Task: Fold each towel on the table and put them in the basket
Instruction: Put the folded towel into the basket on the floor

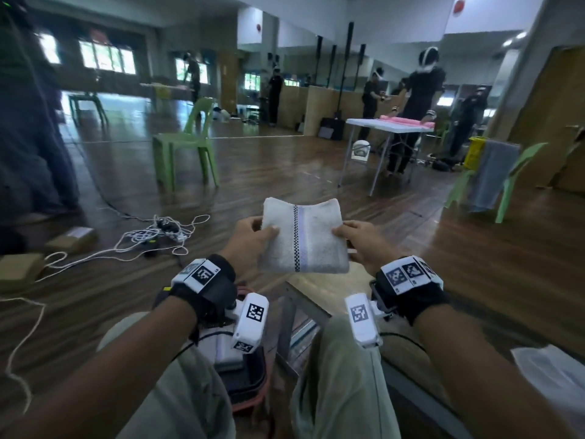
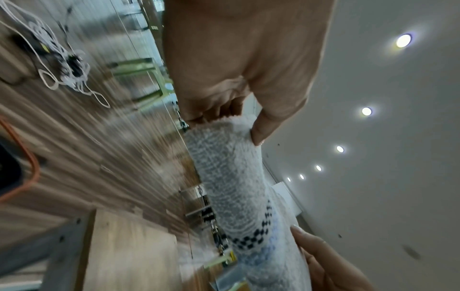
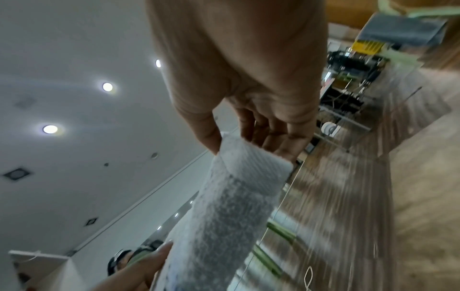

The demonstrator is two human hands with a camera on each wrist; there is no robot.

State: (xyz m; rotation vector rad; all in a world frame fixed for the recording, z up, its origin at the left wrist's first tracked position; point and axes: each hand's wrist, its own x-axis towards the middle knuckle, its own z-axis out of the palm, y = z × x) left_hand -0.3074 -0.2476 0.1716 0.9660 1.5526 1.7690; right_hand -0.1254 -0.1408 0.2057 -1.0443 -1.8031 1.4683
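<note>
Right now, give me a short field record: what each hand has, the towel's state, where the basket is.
left hand: pinches the left edge of the folded white terry towel with a checkered stripe
right hand: pinches the towel's right edge
towel state: folded, held up in the air between both hands
basket: dark bin with an orange rim, low between the knees, partly hidden
wooden table: corner showing below the towel

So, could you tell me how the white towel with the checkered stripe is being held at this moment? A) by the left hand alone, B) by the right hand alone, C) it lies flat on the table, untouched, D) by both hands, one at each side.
D: the folded towel is up in the air, with the left hand pinching its left side and the right hand pinching its right side.
</note>
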